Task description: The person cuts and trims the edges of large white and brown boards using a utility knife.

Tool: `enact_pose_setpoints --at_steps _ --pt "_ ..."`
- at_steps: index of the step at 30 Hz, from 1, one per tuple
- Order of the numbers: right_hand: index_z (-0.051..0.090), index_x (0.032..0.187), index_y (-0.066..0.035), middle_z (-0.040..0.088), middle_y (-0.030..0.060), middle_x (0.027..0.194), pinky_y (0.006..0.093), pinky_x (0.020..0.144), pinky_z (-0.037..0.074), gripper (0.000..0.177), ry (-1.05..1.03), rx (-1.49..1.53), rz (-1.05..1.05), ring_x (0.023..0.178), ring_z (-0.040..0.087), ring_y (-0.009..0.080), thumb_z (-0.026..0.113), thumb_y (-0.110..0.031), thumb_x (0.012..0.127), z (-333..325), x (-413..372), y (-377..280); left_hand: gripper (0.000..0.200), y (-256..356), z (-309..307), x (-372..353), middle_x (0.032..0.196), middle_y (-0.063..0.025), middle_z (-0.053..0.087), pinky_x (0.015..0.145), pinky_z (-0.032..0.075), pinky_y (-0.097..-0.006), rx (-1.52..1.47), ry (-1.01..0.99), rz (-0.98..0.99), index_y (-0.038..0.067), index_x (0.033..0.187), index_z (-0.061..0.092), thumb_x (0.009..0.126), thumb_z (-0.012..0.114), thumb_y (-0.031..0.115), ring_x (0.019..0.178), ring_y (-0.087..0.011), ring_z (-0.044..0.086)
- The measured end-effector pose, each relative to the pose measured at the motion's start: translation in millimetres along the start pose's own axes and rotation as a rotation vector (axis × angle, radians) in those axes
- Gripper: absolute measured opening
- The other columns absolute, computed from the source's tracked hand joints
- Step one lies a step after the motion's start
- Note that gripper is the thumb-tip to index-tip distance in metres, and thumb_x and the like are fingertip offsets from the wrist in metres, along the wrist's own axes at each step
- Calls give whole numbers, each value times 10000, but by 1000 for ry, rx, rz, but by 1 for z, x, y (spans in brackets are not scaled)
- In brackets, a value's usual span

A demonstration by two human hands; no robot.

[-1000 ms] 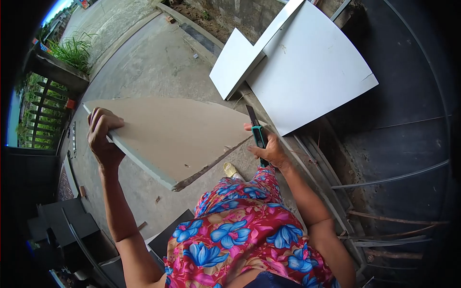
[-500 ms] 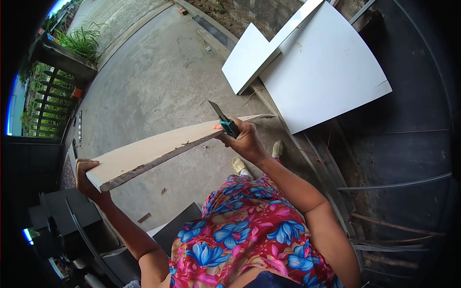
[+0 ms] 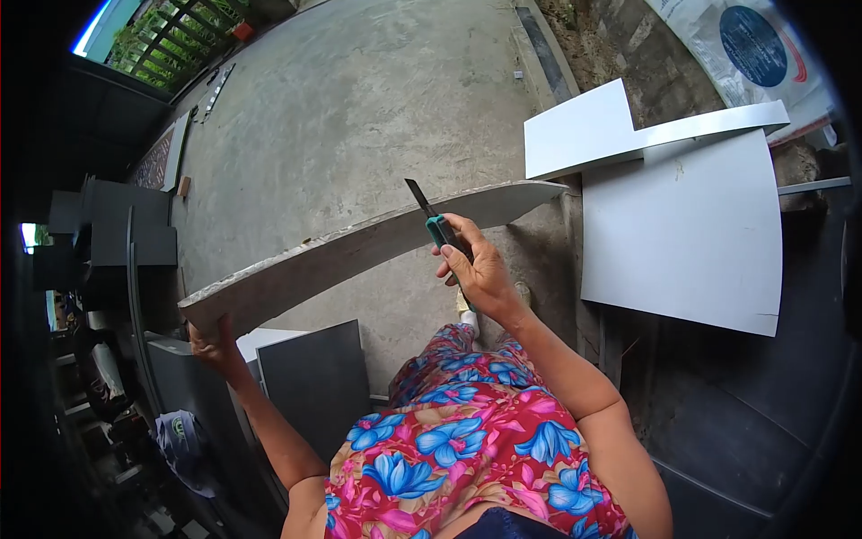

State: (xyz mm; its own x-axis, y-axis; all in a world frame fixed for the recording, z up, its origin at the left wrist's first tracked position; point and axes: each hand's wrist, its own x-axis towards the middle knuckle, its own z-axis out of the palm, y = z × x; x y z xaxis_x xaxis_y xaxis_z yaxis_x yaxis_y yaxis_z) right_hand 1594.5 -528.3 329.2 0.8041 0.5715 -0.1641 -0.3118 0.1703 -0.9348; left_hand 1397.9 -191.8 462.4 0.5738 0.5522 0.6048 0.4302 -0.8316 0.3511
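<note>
A long, narrow board [image 3: 314, 266] slants across the view with its grey face towards me and a rough edge on top. My left hand [image 3: 214, 345] is closed on its near left end, fingers partly hidden behind it. In front of the board's middle, my right hand [image 3: 486, 275] holds a utility knife [image 3: 439, 232] with a green and black handle. Its dark blade is out and points up and left. The board's far right end overlaps the edge of the white panels in this view.
White panels [image 3: 687, 225] lie at the right, one strip across another. A dark panel [image 3: 316, 373] leans near my left arm, beside dark cabinets [image 3: 135, 220] and a hanging cloth [image 3: 186, 449]. Concrete floor [image 3: 359, 108] spreads ahead. A printed sack [image 3: 752, 47] lies at the upper right.
The board has been turned over from its beige face to its grey one. My right hand has come off the board, still holding the knife. The view has swung round.
</note>
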Motion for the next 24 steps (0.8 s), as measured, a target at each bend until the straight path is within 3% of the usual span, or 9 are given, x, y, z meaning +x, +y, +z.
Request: enact_pose_setpoints --at_steps 4,6,10,13,16,20,23,24 --pt "375 1304 -34 601 97 871 227 548 505 410 -425 357 219 650 603 103 474 -194 939 15 -3 -26 390 9 -20 -26 829 -64 646 709 472 -311 42 60 -120 4 921 622 649 786 231 758 -165 605" --pt "372 1310 -29 621 125 904 231 559 506 417 -550 425 284 669 611 112 469 -208 946 20 1 -39 384 19 -29 -37 822 -62 645 706 471 -306 24 58 -156 4 909 620 648 787 230 751 -165 605" --pt "432 1237 -37 631 106 813 221 493 501 361 -683 528 441 600 604 105 480 -243 945 1 18 -21 331 29 -45 -58 834 -88 640 699 472 -323 133 94 -67 -23 908 602 709 746 198 755 -174 587" --pt "446 1215 -47 627 99 813 213 481 493 337 -553 513 541 603 601 100 489 -236 940 -48 26 6 335 46 -58 -71 834 -92 638 703 473 -329 180 100 -130 -23 906 600 709 747 204 754 -182 588" --pt "450 1209 -53 618 90 802 215 468 488 341 -415 533 662 600 595 106 509 -235 927 -115 41 53 338 50 -71 -86 829 -67 619 709 487 -319 174 151 -223 8 845 588 636 790 181 772 -159 587" --pt "434 1230 -86 609 89 797 225 447 486 355 -155 420 751 594 585 119 525 -228 918 -188 68 103 323 71 -78 -94 803 -50 591 692 473 -308 177 184 -261 18 820 554 648 785 165 742 -148 550" --pt "517 1175 -58 642 148 872 325 553 530 320 104 -79 692 713 642 214 533 -202 890 -232 98 166 320 85 -82 -94 781 -41 572 684 462 -303 181 176 -245 21 811 538 660 781 166 717 -142 523" --pt "522 1176 -51 639 171 903 356 614 525 337 131 -334 549 772 636 255 543 -201 874 -240 104 187 320 91 -80 -94 778 -41 568 684 459 -303 177 187 -241 22 807 534 664 780 169 714 -141 518"
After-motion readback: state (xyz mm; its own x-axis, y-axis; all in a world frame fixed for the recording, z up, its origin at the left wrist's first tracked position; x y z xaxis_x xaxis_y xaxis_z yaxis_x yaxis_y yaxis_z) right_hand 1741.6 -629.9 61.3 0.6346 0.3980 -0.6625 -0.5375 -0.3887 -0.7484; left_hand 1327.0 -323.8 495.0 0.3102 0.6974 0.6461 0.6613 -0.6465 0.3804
